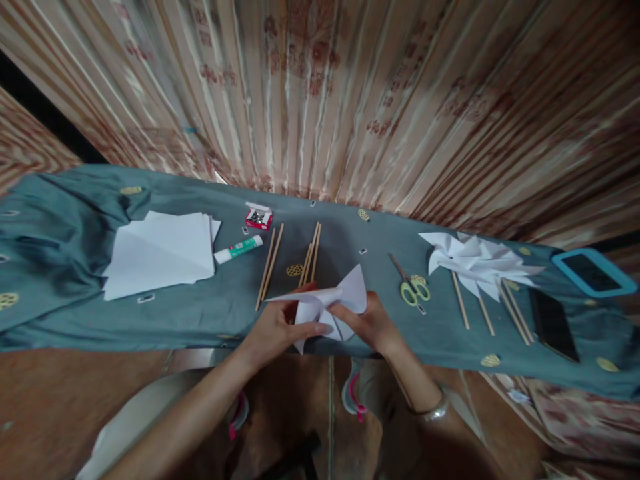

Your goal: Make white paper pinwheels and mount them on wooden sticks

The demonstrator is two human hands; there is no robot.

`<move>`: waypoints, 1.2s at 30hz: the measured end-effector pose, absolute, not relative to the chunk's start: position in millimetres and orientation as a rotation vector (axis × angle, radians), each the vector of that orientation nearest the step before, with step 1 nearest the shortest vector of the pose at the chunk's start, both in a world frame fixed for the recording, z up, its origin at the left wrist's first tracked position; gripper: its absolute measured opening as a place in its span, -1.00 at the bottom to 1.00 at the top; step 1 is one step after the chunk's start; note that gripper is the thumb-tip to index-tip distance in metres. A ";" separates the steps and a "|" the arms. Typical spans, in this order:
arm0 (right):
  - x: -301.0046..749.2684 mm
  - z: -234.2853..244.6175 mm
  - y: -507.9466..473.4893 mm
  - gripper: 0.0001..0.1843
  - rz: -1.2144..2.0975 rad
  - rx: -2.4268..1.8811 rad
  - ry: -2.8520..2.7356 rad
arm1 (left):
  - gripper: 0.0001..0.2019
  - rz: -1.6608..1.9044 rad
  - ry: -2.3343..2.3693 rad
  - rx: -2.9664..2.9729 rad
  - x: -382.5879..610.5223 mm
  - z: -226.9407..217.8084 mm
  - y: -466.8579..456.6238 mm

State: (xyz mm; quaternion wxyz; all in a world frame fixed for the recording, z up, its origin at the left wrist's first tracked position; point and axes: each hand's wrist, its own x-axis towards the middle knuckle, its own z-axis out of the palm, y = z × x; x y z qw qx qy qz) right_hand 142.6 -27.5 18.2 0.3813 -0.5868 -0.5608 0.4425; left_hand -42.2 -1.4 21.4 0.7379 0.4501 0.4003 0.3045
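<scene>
A white paper pinwheel (pixel 320 305) with folded blades is held between my two hands over the front edge of the table. My left hand (pixel 277 327) grips its left side, thumb lying on the paper and fingers behind it. On the other side my right hand (pixel 367 323) pinches the paper near its middle with the thumb. Just beyond the pinwheel lie several thin wooden sticks (pixel 313 250), with two more sticks (pixel 271 263) to their left. Scissors with green handles (pixel 411 288) rest to the right of my right hand.
On the green tablecloth (pixel 240 283), a stack of white paper (pixel 163 257) lies left, near a glue stick (pixel 239 249) and a small red box of metal pins (pixel 259 217). Finished pinwheels (pixel 475 257) on sticks, a dark phone (pixel 553 323) and a blue-framed tablet (pixel 595 272) lie right. A curtain (pixel 320 100) hangs behind.
</scene>
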 end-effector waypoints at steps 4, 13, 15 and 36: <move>162.3 17.7 -24.3 -0.65 1.164 -1.451 -1.236 | -0.46 0.671 0.844 0.965 -50.1 17.3 0.2; 166.9 22.0 -10.7 -0.58 1.212 -1.388 -1.092 | -0.56 0.649 1.006 1.071 -51.8 8.1 -1.0; 165.0 24.4 -6.7 -0.54 1.189 -1.352 -1.098 | -0.53 0.670 1.016 1.057 -50.2 10.2 -0.1; 168.8 35.5 -18.2 -0.28 -0.376 -1.626 -1.914 | -0.71 0.827 0.995 1.271 -53.1 13.4 6.2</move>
